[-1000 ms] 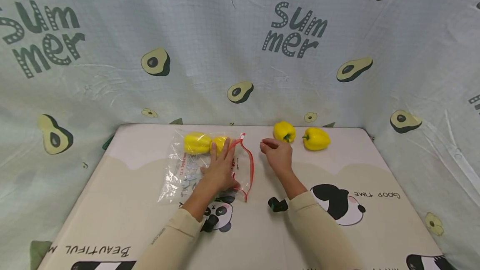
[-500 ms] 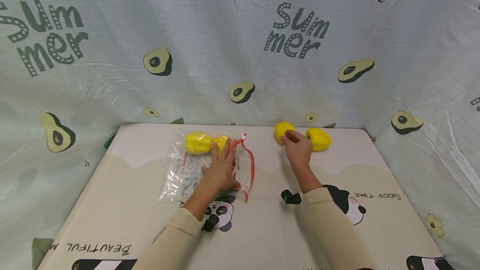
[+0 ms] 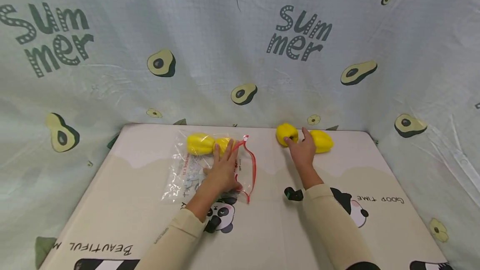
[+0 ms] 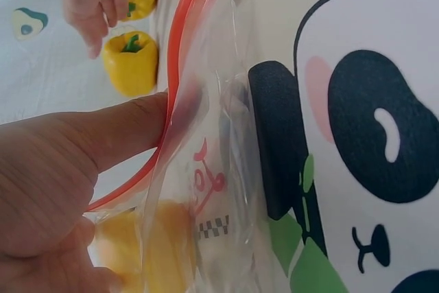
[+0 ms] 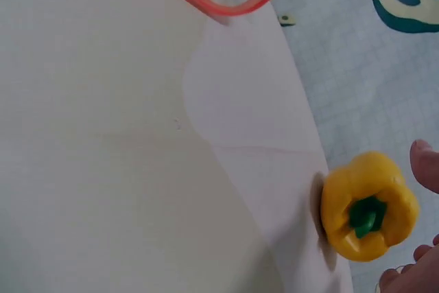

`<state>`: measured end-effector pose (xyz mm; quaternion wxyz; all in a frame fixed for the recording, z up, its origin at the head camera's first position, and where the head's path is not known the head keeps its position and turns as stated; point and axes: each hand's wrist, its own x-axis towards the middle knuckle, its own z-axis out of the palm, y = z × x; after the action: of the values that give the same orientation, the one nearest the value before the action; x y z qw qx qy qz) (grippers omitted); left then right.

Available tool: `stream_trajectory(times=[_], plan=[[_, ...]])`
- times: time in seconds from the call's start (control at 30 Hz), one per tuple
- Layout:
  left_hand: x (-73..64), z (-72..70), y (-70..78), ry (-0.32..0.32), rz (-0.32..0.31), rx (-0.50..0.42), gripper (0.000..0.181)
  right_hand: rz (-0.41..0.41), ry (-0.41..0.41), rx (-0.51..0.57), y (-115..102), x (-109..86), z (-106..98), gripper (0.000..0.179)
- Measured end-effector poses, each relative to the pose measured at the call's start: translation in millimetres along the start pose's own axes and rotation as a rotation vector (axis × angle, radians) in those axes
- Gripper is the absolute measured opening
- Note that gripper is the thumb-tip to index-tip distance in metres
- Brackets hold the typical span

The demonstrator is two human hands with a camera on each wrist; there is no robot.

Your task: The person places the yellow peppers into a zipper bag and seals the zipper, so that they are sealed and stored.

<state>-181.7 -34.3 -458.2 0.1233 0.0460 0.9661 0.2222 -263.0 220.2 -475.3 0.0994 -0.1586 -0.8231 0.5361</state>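
Observation:
A clear zip bag (image 3: pixel 176 182) with a red zip edge lies on the table. Inside it are yellow bell peppers (image 3: pixel 200 144), partly hidden by plastic and fingers. My left hand (image 3: pixel 221 173) is at the bag's mouth with fingers spread; in the left wrist view its thumb (image 4: pixel 130 128) reaches the red zip edge (image 4: pixel 180 39), holding the mouth apart. My right hand (image 3: pixel 303 153) is between two loose yellow peppers, thumb and fingers parted, thumb close to the left pepper (image 3: pixel 286 132). The right pepper (image 3: pixel 322 141) is partly behind the hand. The right wrist view shows a pepper with a green stem (image 5: pixel 367 214).
The table (image 3: pixel 123 203) has a cloth printed with pandas and lettering. A pale curtain (image 3: pixel 202 91) with avocado prints hangs right behind its far edge. A black wrist device (image 3: pixel 293 194) sits by the right wrist, another (image 3: pixel 213 223) by the left.
My right hand has moved right, from beside the left loose pepper to between the two, and its fingers have parted. The left hand and the bag stay in place.

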Motion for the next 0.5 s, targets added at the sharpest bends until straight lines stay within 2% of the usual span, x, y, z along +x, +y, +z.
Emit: stream_trajectory(times=[0.1, 0.3, 0.5], plan=[[0.6, 0.1, 0.3, 0.005, -0.001, -0.011, 0.127, 0.027, -0.021, -0.044, -1, 6.5, 4, 0.084], [-1.1, 2.6, -0.4, 0.004, 0.001, -0.001, 0.129, 0.103, -0.032, -0.057, -1, 12.5, 11, 0.083], [0.1, 1.8, 0.0, 0.007, 0.002, 0.012, 0.128, 0.091, -0.030, -0.073, -3, 14.9, 17, 0.078]])
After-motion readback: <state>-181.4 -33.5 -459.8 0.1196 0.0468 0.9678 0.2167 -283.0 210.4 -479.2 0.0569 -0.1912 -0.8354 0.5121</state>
